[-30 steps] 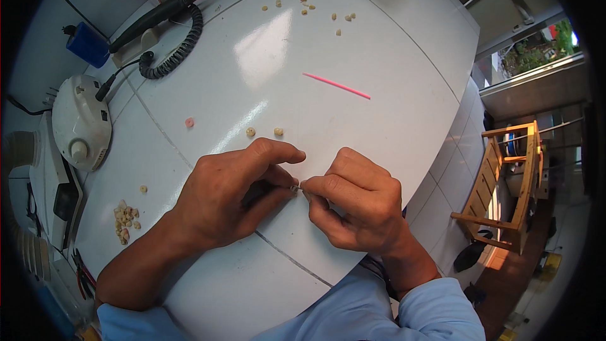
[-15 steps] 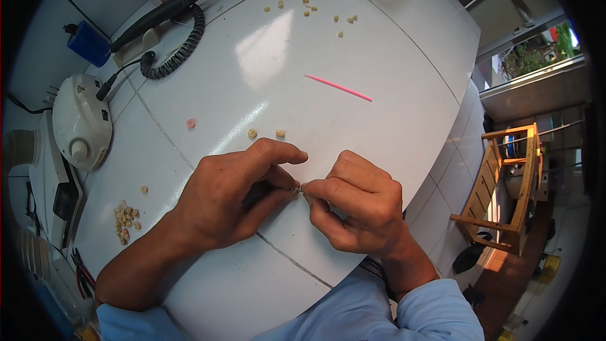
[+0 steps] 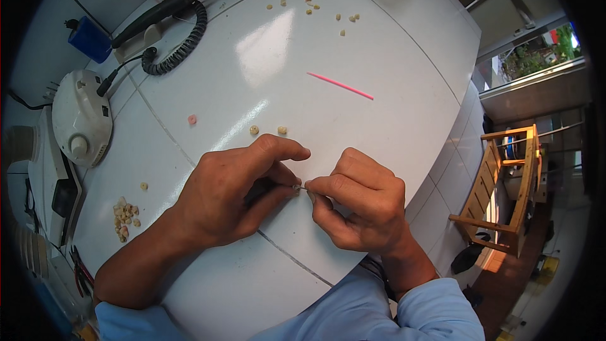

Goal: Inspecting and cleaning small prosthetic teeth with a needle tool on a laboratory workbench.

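Grips pinched narrow at center, the left hand holds a tiny piece, the right hand a thin pin, over a white desk; wooden furniture stands right.

Pale tiled floor and wooden chair at right, greenery through a bright window beyond.

From the wearer's head, one fisheye view looks down, near the hands and white tabletop.
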